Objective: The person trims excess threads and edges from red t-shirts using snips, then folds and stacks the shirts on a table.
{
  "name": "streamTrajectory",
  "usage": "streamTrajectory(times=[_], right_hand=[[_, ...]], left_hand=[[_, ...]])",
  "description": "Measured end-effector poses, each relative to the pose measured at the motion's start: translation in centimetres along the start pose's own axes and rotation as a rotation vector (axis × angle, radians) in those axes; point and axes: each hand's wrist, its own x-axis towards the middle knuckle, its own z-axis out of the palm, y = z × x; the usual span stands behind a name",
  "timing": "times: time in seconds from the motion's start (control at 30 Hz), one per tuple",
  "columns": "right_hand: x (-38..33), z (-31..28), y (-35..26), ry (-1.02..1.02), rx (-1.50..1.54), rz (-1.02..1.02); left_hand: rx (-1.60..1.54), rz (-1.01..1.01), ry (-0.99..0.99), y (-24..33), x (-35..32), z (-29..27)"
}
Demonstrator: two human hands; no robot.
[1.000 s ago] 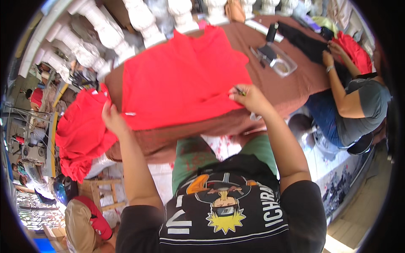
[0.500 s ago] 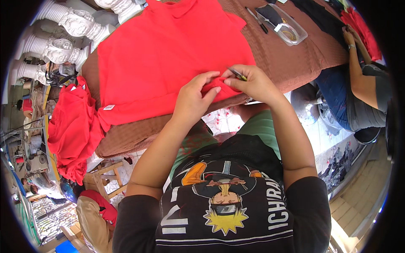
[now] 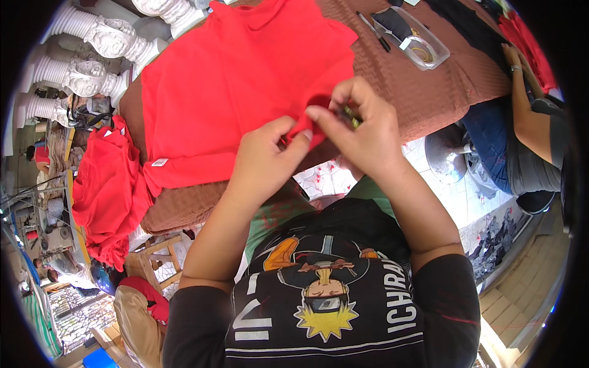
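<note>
A red shirt (image 3: 227, 92) lies spread on the table, its lower right edge lifted toward me. My left hand (image 3: 268, 153) is closed on that edge, the cloth pinched between thumb and fingers. My right hand (image 3: 365, 126) sits just right of it, its thumb at the raised cloth. Tucked in the right palm is a small black-and-yellow pointed tool (image 3: 351, 116) that looks like thread snips, mostly covered by the fingers. A small white label (image 3: 159, 162) shows near the shirt's lower left corner.
A brown quilted cloth (image 3: 423, 101) covers the table. At the far right lie a black pen (image 3: 381, 40) and a clear plastic tray (image 3: 437, 52) with small items. Another red garment (image 3: 110, 184) hangs at the left, near white ornate balusters (image 3: 101, 37). A co-worker (image 3: 531, 129) is on the right.
Both hands have lifted the shirt's right edge, drawing it in from the right and bunching it. My left hand has shifted left and down; the right hand's fingers have moved up.
</note>
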Motion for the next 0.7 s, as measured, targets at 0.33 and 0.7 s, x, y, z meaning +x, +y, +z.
streamTrajectory(times=[0.33,0.7], right_hand=[[-1.5,0.7,1.2,-0.256,-0.008,-0.221],[-2.5,0.3,0.6,-0.169,-0.172,-0.361]], left_hand=[[-0.413,-0.119,0.03,-1.3,-0.6,-1.6],[-1.274,-0.289,0.035,-2.2,-1.0,-0.9]])
